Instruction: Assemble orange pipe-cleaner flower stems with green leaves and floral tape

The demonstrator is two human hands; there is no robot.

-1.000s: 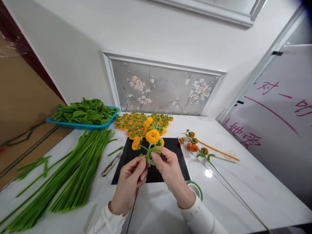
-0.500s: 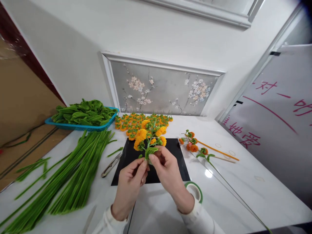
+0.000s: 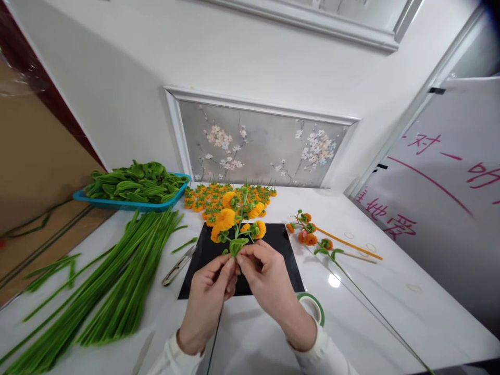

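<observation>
A stem of orange-yellow pipe-cleaner flowers (image 3: 225, 220) stands upright above the black mat, its lower end pinched in my left hand (image 3: 211, 291). Thumb and fingers of that hand are closed round the stem. My right hand (image 3: 267, 271) is closed too, its thumb and forefinger pinching at the base of a folded green leaf (image 3: 237, 246) low on the same stem. The fingertips of both hands almost meet, and they hide the exact spot where leaf and stem join. Below my hands a thin dark stem continues down toward the table's front.
A blue basket (image 3: 133, 206) of green leaves stands back left, with long green pipe cleaners (image 3: 128, 291) before it. Many orange flower heads (image 3: 203, 198) lie at the back. Scissors (image 3: 177, 268), a black mat (image 3: 281, 260), green tape (image 3: 318, 307) and a finished-looking orange flower stem (image 3: 310, 238) lie around.
My right thumb and forefinger have slid slightly down from the leaf's blade to its base, leaving more of the leaf showing. My left hand keeps its hold on the stem.
</observation>
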